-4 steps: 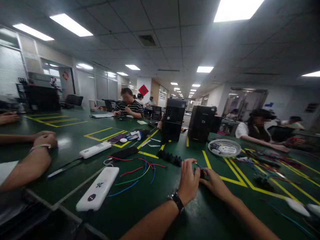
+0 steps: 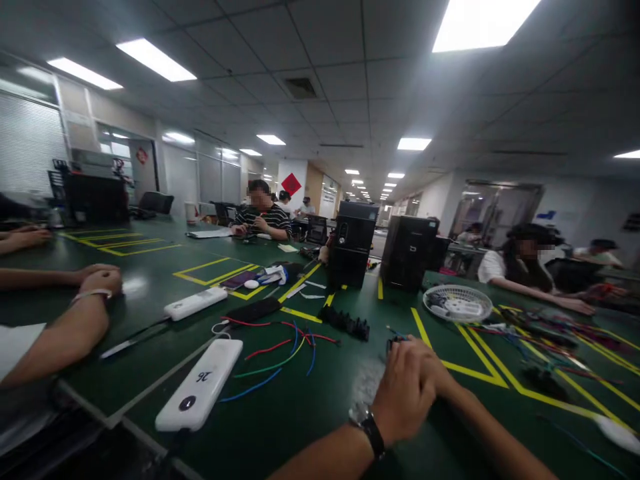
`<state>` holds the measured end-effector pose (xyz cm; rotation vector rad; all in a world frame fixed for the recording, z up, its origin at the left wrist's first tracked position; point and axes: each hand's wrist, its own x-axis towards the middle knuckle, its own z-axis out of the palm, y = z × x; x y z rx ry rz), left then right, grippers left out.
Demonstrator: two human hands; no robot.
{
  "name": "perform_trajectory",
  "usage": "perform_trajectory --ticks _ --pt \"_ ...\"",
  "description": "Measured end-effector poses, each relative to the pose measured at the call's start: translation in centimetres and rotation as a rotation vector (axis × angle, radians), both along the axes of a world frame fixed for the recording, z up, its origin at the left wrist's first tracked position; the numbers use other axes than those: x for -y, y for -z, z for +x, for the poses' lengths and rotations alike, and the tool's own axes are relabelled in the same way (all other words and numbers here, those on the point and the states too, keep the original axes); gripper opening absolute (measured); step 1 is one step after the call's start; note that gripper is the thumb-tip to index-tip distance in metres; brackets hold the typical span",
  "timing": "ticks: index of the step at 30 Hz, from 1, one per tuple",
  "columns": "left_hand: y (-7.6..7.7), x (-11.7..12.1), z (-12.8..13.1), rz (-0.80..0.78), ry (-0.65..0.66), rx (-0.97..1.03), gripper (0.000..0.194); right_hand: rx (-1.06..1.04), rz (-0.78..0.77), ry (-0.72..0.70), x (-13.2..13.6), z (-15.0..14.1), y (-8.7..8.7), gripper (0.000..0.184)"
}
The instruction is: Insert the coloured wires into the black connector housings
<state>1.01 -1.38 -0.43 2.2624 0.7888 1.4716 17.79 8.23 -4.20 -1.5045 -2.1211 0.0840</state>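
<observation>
My left hand, with a black wristwatch on the wrist, lies curled over my right hand near the table's front. Between them they hold a small dark part with thin blue wires sticking out; most of it is hidden by my fingers. Just left of my hands lie loose red, blue and green wires on the green table. A black toothed connector strip lies just beyond my hands.
A white power bank and a white power strip lie at the left. Another person's forearms rest at the left edge. Two black boxes stand mid-table, a white basket and tangled wires lie at right. Other people sit beyond.
My left hand has slid right and closed over my right hand, hiding more of the small part. The view has shifted a little to the left and up.
</observation>
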Motion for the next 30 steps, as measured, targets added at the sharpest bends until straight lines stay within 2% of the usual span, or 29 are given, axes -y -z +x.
perform_trajectory --ticks 4,7,18,27,30 --pt "0.4 0.6 0.4 0.108 0.130 -0.166 0.035 0.059 -0.071 0.092 -2.8 -1.6 -0.5 0.013" --pt "0.3 0.7 0.2 0.144 0.159 -0.201 0.037 0.062 -0.048 0.053 -3.6 -2.7 -0.8 0.016" --pt "0.3 1.2 0.5 0.269 0.195 -0.319 0.039 0.072 -0.072 -0.004 -3.7 -4.4 -1.6 0.023" --pt "0.1 1.1 0.4 0.256 0.219 -0.342 0.041 0.075 -0.080 -0.021 -3.6 -4.2 -1.5 0.022" --pt "0.1 1.1 0.3 0.272 0.221 -0.344 0.042 0.067 -0.075 -0.043 -3.4 -4.2 -1.5 0.028"
